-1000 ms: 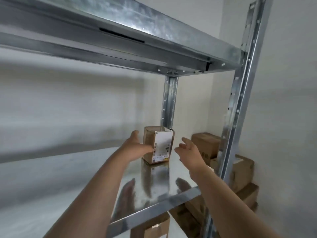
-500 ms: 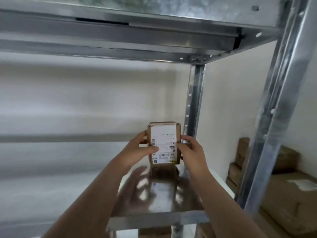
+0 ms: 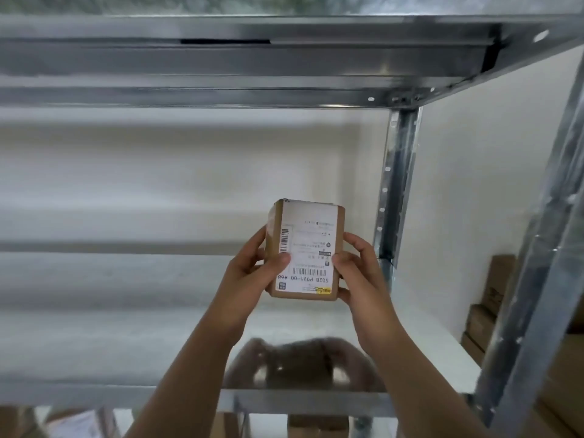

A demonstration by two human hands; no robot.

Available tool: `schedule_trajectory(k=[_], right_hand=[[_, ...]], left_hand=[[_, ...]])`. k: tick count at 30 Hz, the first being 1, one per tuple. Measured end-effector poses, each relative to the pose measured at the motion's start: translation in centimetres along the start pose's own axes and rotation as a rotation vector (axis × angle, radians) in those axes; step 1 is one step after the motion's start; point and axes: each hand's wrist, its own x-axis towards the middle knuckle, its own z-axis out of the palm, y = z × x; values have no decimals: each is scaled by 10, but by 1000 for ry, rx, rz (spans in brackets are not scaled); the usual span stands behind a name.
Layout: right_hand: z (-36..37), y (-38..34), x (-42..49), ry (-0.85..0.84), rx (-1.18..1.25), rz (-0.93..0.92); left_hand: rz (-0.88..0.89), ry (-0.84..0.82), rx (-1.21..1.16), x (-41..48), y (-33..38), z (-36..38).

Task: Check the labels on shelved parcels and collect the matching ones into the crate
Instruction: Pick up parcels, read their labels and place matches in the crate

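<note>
Fingers gripping the parcel, label facing me
I'm curling the fingers of my left hand and right hand round its two long sides, thumbs pressing the label. It is standing upright between them above the shelf, print reading upside down. The crate is not showing, probably sitting somewhere below.

Plain brown cardboard for the parcel; white for its label, striped with black barcodes and black print, a small yellow patch at the lower corner. Mottled silver-grey across the shelf. Cream on the wall.
</note>
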Motion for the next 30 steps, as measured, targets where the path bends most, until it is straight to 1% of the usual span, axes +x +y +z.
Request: schedule_trajectory(k=[5,11,15,18,20,22,24,27,28,30], right_hand=[[0,2,3,31,-14,-3],[-2,3,2,-4,-80,-38],[-2,4,-1,-9,-113,-75],[-1,4,-4,-27,-191,-98],[1,5,-6,-25,-222,-93],[2,6,-7,-42,-235,-88],[2,5,-8,-68,-235,-81],[1,3,-11,-204,-214,-74],[1,3,-12,-252,-205,-68],[2,1,-13,-295,-187,-61]], left_hand=[[-16,22,-77,3,-5,1],[-27,-12,-90,5,-8,0],[-90,35,-97,6,-13,-2],[-81,82,-54,6,-16,0],[-61,84,-35,5,-15,1],[-35,13,-11,-1,-13,0],[-53,-46,-40,-2,-8,2],[-12,-201,-95,-8,-6,1],[24,-231,-87,-11,-4,2],[74,-239,-91,-13,-3,3]])
